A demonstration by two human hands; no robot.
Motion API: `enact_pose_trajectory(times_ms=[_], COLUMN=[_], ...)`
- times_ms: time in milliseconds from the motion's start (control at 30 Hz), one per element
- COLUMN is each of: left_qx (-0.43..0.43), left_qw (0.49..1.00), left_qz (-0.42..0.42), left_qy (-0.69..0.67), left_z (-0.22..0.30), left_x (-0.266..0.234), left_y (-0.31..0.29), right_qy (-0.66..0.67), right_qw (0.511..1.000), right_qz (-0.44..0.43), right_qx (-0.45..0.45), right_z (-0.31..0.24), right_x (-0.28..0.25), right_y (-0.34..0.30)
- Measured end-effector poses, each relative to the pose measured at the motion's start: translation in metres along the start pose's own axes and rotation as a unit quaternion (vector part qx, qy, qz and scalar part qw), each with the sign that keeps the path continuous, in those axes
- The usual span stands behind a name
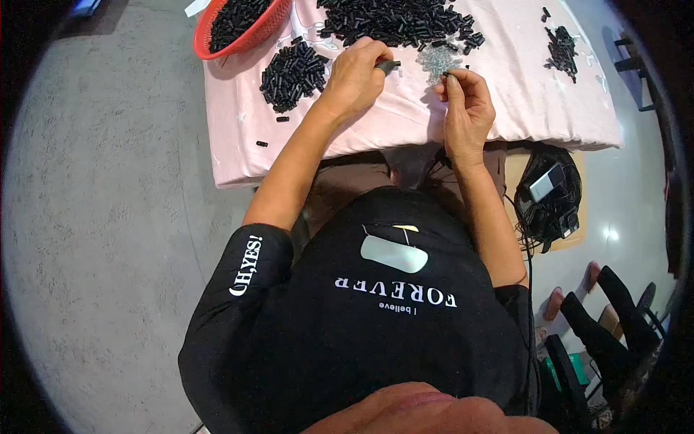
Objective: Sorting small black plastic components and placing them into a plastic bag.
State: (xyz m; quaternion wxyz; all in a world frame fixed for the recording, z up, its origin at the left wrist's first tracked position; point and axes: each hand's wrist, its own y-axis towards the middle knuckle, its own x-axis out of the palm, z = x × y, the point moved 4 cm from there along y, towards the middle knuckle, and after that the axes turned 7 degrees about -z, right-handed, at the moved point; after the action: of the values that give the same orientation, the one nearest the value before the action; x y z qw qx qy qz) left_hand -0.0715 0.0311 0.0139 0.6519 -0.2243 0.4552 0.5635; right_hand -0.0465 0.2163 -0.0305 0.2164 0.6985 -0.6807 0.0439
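Observation:
My left hand (356, 78) is closed round a short dark piece (388, 66) that sticks out between thumb and fingers; its exact kind I cannot make out. A little to the right, my right hand (468, 108) pinches a tiny black part (446, 74) between thumb and forefinger. The hands are apart, both over the pink cloth (405, 123). Between and beyond them lies a heap of small clear pieces (438, 61), right by my right fingertips. A large pile of small black cylindrical parts (397, 22) spreads behind my left hand.
Left of my left forearm sits a smaller pile of black cylinders (293, 76), with two loose ones nearby. A red basket (206, 45) of black parts stands at the far left. Another black pile (562, 52) lies far right. Below the table's right side are cables and a white device (547, 182).

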Motion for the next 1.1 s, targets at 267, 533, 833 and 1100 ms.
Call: enact_pose_trajectory(times_ms=[267,533,833,1100], left_qx=[-0.014,-0.014,0.014,0.02], left_qw=[1.0,1.0,1.0,0.999], left_qz=[0.001,0.004,-0.005,0.001], left_qy=[0.013,-0.006,0.02,0.035], left_z=[-0.002,0.005,0.013,0.011], left_x=[0.003,0.001,0.005,0.006], left_y=[-0.01,-0.01,-0.006,-0.007], right_qy=[-0.03,-0.032,-0.025,-0.023], right_qw=[0.999,0.999,0.999,0.999], right_qz=[-0.009,-0.021,-0.024,-0.031], right_qx=[0.017,0.032,0.025,0.022], right_z=[0.001,-0.001,0.002,-0.001], right_x=[0.001,0.001,0.0,0.004], right_y=[0.001,-0.001,0.0,0.001])
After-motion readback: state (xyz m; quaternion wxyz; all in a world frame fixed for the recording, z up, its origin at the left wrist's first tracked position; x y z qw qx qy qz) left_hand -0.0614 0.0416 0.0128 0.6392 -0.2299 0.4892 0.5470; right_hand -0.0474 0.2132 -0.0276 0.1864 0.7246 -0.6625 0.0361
